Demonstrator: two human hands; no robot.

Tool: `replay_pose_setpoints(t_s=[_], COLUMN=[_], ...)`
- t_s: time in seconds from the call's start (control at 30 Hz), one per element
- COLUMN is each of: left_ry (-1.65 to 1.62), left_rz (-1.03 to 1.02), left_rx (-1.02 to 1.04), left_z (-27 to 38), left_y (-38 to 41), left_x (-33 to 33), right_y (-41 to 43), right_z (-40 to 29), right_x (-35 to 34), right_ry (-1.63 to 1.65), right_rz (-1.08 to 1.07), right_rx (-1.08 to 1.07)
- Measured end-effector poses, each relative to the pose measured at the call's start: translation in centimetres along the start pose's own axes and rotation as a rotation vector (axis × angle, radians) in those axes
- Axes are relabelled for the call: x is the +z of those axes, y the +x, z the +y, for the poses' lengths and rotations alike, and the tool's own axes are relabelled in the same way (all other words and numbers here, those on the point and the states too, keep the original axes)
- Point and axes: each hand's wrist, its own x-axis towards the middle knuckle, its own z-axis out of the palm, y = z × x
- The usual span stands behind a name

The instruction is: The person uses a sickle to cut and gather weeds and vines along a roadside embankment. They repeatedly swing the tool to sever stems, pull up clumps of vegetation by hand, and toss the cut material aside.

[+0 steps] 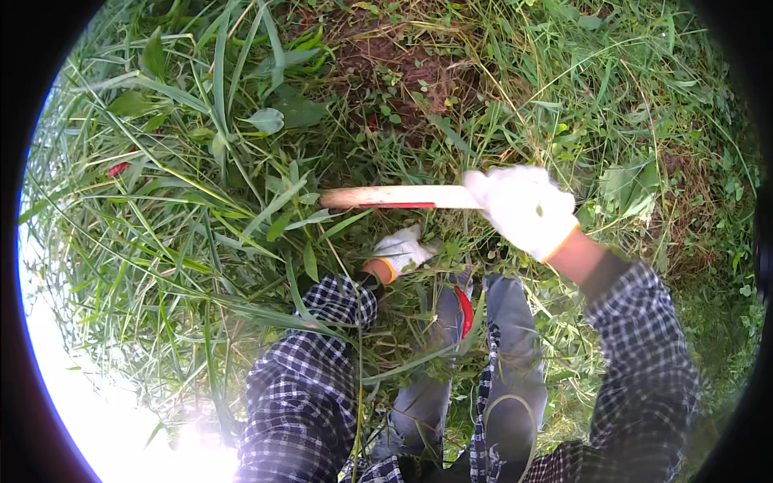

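My right hand (525, 208), in a white glove with a yellow cuff edge, is closed around a wooden tool handle (386, 197). The pale handle points left across the grass, with a red strip along its lower edge. No blade can be made out, so the kind of tool is unclear. Lower and to the left, my left hand (401, 250), gloved the same way, reaches down among green stems just ahead of my legs. Grass partly hides its fingers, and whether they grip any stems does not show.
Tall grass (217, 181) stands thick on the left. Bare brown soil (416, 66) shows at the top. A red chili pepper (465, 313) hangs before my jeans (513, 338), and another red pepper (118, 169) shows at far left. Low weeds (628, 187) cover the right.
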Motion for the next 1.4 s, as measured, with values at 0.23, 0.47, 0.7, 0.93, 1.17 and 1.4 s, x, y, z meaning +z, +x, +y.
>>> replay_pose_setpoints(t_s=[0.23,0.47,0.7,0.93,1.17,1.4], left_ry=[0.130,0.432,-0.093,-0.618,-0.466,0.375], left_rz=[0.164,0.103,0.631,1.262,1.519,0.475], left_rx=[0.151,0.360,0.319,0.211,0.286,-0.571], left_z=[0.8,2.0,-2.6,-7.1,-8.8,-13.0], left_y=[0.6,-3.3,-0.5,2.0,5.2,7.0], left_x=[-0.4,1.0,1.3,-0.4,-3.0,-6.4], right_y=[3.0,-54.3,-38.8,1.7,13.6,3.9], right_z=[5.5,11.0,6.9,6.0,-3.6,0.5], right_x=[0.0,-8.8,-2.5,7.8,17.7,14.5], right_ry=[0.163,-0.631,-0.307,-0.121,0.536,0.569], right_rz=[-0.081,-0.244,0.128,0.204,-0.353,-0.550], right_rx=[0.551,1.186,0.639,0.095,0.310,0.508])
